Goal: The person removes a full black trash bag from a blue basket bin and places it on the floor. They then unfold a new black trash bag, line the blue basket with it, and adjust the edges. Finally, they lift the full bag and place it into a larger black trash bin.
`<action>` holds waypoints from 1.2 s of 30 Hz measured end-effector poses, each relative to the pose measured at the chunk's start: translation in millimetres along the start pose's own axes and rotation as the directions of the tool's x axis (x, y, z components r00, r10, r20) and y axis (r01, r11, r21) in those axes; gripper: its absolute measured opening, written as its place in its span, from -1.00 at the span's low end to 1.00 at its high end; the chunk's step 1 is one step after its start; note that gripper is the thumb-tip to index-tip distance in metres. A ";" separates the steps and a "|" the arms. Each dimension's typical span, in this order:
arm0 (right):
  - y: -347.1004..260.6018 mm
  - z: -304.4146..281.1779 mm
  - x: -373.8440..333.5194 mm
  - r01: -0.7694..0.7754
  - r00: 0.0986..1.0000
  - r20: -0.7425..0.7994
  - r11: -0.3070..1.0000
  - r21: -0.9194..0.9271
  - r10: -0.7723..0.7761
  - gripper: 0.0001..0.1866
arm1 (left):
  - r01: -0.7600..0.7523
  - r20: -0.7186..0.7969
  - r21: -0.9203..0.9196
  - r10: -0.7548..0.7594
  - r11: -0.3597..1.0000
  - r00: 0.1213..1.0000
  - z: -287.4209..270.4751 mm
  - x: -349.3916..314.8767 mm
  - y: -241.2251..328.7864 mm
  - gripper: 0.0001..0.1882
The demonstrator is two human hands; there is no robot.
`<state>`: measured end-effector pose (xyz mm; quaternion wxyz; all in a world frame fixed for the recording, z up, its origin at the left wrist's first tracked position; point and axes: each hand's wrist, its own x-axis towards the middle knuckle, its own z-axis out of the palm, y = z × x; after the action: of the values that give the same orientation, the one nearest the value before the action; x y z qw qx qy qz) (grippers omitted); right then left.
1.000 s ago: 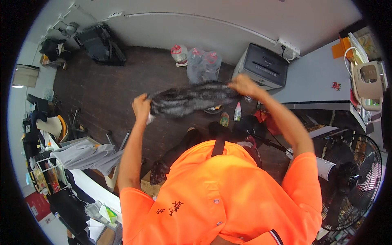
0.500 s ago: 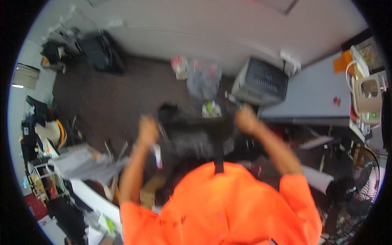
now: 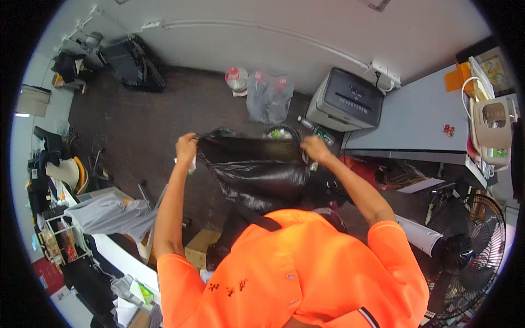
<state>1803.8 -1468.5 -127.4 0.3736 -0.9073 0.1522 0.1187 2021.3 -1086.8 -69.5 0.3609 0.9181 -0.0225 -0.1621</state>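
A black plastic bin bag [image 3: 257, 169] hangs stretched between my two hands in front of my body. My left hand [image 3: 186, 146] is closed on one top corner of it; something small and white [image 3: 191, 165] shows beside that wrist. The opposite corner is gripped by my right hand [image 3: 314, 148]. Just beyond the bag's upper edge, a round opening with green and white rubbish [image 3: 280, 133] shows partly. A clear plastic bottle [image 3: 317, 131] lies on the floor past my right hand.
Large bottles in a clear bag [image 3: 270, 98] and a jug [image 3: 236, 79] stand by the wall. A grey shredder-like machine [image 3: 347, 101] adjoins a grey cabinet [image 3: 410, 123]. A black fan [image 3: 462, 254] is at right; a chair with grey cloth [image 3: 117, 218] at left, a cardboard box [image 3: 201, 247] nearby.
The black bag is now spread wider and raised between my hands. My left hand has moved up and slightly left; my right hand has shifted a little left and up.
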 end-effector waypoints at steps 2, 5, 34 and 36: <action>2.3 -44.7 51.9 0.194 0.864 -0.418 0.952 -0.236 -0.280 -0.72 | -0.204 -0.230 0.030 0.205 0.979 0.951 -3.4 13.5 56.9 -0.72; -120.2 -135.0 39.8 0.234 0.795 -0.600 0.958 0.167 -0.090 -0.78 | -0.356 -0.418 -0.096 0.286 0.930 0.862 -26.1 -20.8 110.9 -0.74; -84.4 -102.4 -15.2 0.082 0.931 0.214 0.742 0.666 -0.295 -0.75 | -0.564 0.257 -0.277 0.626 0.778 0.736 103.2 -107.6 203.8 0.19; -94.2 -110.3 -15.8 0.309 0.907 0.034 0.720 0.621 -0.419 -0.70 | -0.479 0.323 -0.449 0.637 0.754 0.700 128.5 -115.6 221.1 0.21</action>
<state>1834.8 -1480.8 14.6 0.6701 -0.7386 -0.0328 0.0660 1888.3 -1316.1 22.9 0.5257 0.7267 -0.3607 -0.2557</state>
